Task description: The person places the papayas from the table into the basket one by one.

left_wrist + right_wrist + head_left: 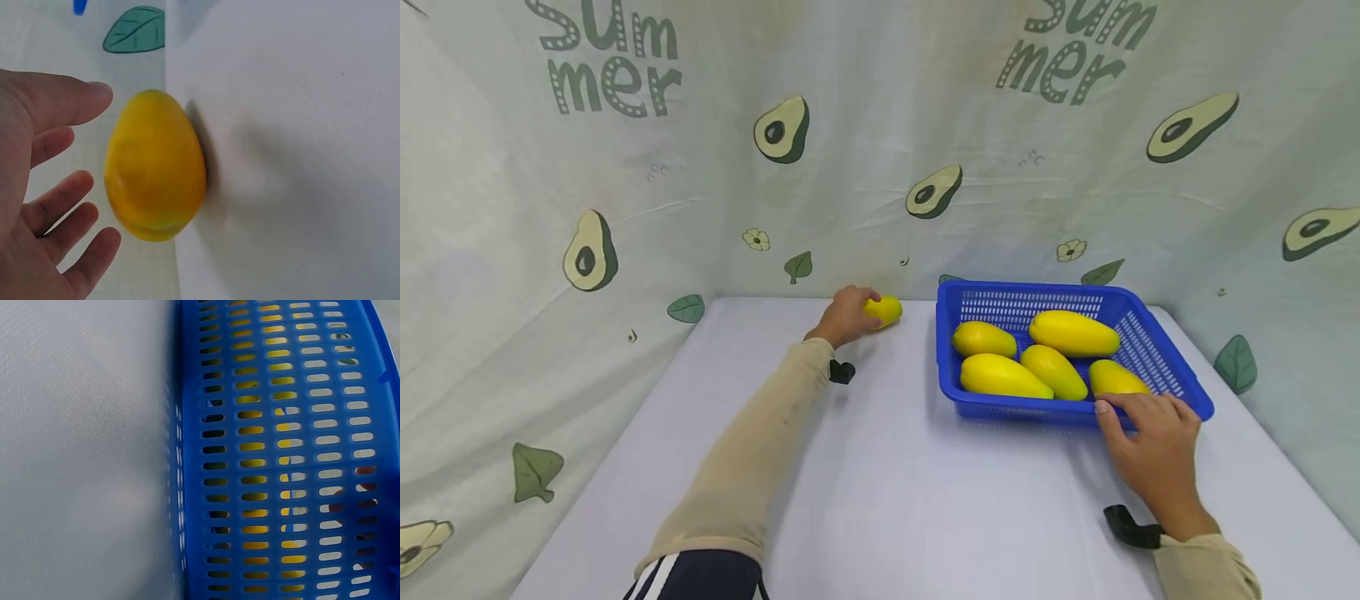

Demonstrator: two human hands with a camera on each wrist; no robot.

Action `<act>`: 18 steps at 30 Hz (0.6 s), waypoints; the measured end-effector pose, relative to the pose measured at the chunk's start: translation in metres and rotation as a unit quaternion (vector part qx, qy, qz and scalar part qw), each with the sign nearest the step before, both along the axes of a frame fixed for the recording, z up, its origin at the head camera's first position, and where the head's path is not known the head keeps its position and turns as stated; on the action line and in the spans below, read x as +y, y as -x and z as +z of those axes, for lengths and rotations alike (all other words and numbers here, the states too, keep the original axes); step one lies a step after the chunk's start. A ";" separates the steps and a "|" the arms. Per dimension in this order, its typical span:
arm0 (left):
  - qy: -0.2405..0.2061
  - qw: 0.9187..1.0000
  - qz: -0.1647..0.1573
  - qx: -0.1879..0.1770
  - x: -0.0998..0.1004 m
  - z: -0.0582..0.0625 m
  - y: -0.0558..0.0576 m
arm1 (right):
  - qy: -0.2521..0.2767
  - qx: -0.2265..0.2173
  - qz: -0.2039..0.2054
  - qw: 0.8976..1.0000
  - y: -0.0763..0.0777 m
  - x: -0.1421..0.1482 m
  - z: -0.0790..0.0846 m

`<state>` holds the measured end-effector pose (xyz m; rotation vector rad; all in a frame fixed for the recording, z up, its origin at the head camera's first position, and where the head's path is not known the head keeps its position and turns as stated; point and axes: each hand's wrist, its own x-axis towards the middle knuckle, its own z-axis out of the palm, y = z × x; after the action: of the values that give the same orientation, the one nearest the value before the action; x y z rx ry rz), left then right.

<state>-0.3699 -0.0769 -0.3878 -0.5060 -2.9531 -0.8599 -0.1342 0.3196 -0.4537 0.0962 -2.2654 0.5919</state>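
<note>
At the far edge of the table lies a single yellow mango (886, 311). My left hand (847, 317) reaches to it from the left. The left wrist view shows the thumb and spread fingers beside the mango (155, 165), with a gap between them and its skin. My right hand (1157, 450) grips the front rim of a blue plastic basket (1037, 408) near its right corner. Through the slots of the basket wall (281, 462) in the right wrist view, fingers show on the inner side. Several yellow mangoes (1073, 333) lie inside the basket.
The white table (880, 500) ends at the back against a hanging cloth (850, 192) printed with avocados and leaves. The same cloth hangs along the left and right sides. A black strap piece (1131, 527) sticks out at the right wrist.
</note>
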 end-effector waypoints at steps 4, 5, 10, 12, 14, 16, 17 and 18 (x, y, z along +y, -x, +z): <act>0.005 1.000 0.015 0.020 0.002 -0.006 0.003 | 0.002 -0.004 -0.002 1.000 -0.002 0.001 -0.001; -0.001 0.999 0.022 0.025 0.002 -0.006 0.004 | 0.003 -0.004 0.000 1.000 -0.002 0.000 -0.001; -0.010 0.998 0.043 0.034 0.009 -0.008 0.009 | 0.001 0.002 0.000 1.000 -0.001 0.001 -0.001; -0.006 0.998 0.052 0.035 0.011 -0.012 0.011 | 0.001 0.008 0.002 1.000 0.000 0.001 -0.001; -0.008 0.998 0.062 0.033 0.012 -0.017 0.013 | 0.000 0.008 0.005 1.000 0.000 0.002 -0.001; -0.013 0.997 0.066 0.028 0.012 -0.024 0.014 | 0.000 0.010 0.009 1.000 0.000 0.002 -0.001; -0.014 0.997 0.066 0.026 0.011 -0.027 0.014 | 0.001 0.011 0.011 1.000 0.000 0.002 -0.001; -0.017 0.997 0.067 0.023 0.010 -0.029 0.015 | 0.000 0.010 0.012 1.000 0.000 0.001 -0.001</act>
<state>-0.3845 -0.0666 -0.4171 -0.3185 -2.8858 -0.8708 -0.1338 0.3209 -0.4544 0.1277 -2.2481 0.6009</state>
